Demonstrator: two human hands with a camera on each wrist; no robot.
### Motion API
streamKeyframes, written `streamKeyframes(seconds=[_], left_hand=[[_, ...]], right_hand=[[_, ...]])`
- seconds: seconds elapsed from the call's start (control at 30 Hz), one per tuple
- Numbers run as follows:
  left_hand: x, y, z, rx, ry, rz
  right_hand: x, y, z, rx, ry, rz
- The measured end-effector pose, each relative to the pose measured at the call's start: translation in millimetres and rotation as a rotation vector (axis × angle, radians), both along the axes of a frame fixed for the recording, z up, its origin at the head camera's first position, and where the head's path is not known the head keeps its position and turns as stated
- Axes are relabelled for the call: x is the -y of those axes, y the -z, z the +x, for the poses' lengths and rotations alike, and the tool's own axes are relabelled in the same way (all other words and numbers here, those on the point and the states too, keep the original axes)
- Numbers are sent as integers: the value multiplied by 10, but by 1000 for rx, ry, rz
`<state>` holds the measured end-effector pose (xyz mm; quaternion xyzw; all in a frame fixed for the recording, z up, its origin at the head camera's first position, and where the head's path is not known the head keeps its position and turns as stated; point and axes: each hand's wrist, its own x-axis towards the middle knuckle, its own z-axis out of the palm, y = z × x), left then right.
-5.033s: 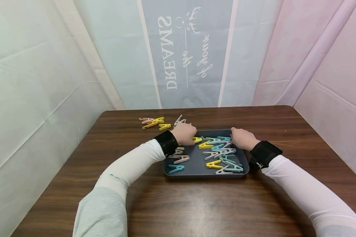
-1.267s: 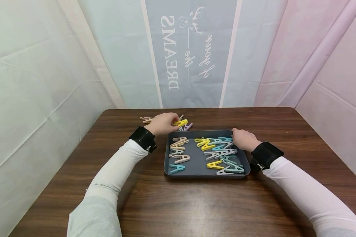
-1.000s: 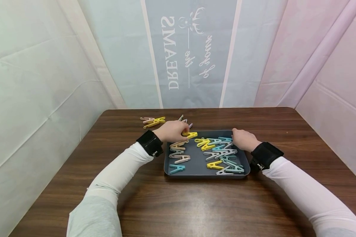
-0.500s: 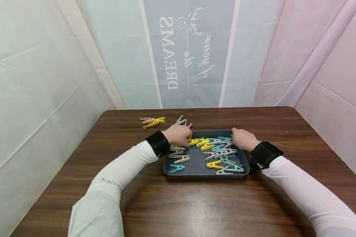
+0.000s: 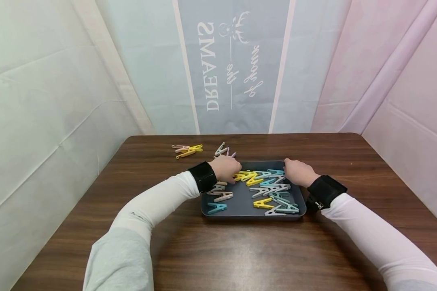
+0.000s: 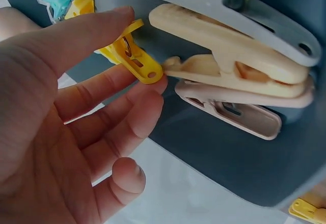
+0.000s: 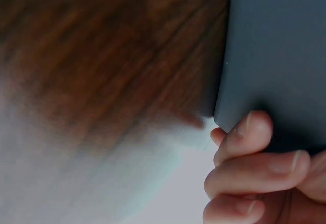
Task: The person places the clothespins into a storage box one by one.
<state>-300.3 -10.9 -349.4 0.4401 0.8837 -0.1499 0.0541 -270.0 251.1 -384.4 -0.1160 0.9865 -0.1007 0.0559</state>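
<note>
My left hand [image 5: 225, 168] is over the left back part of the dark grey tray [image 5: 240, 204]. In the left wrist view its thumb and forefinger pinch a yellow clothespin [image 6: 145, 71], while the other fingers are loosely bent. Beige clothespins [image 6: 229, 56] and a grey clothespin [image 6: 254, 15] lie close by inside the tray. My right hand [image 5: 299, 172] grips the tray's back right corner; the right wrist view shows its fingers [image 7: 249, 175] curled against the wall. Several yellow, blue, green and grey clothespins [image 5: 271, 189] fill the tray's right half. A blue clothespin [image 5: 217, 207] occupies the front left.
Behind the tray, on the brown wooden table [image 5: 225, 250], lie pink and yellow clothespins [image 5: 189, 150] in a small heap. Nearer the tray are a pale clothespin [image 5: 221, 149] and a lilac one [image 5: 233, 154]. A printed curtain [image 5: 233, 81] hangs beyond the table.
The left hand picked up a yellow clothespin from behind the tray and carried it forward and right, down into the tray beside other yellow ones. The right hand stays at its corner.
</note>
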Motion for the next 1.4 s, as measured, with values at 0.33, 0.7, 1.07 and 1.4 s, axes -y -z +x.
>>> streamKeyframes(seconds=[0.33,0.7,1.07,1.4], left_hand=[[-39,44,6,-6,26,21],[-63,45,4,1,20,45],[74,-282,-214,108,-117,239],[26,-277,-695,68,-369,250]], right_hand=[[-5,-34,17,-6,-8,-2],[-17,-26,15,-1,-5,-6],[-17,-26,-10,-7,-10,5],[-4,-25,-2,6,-9,-2]])
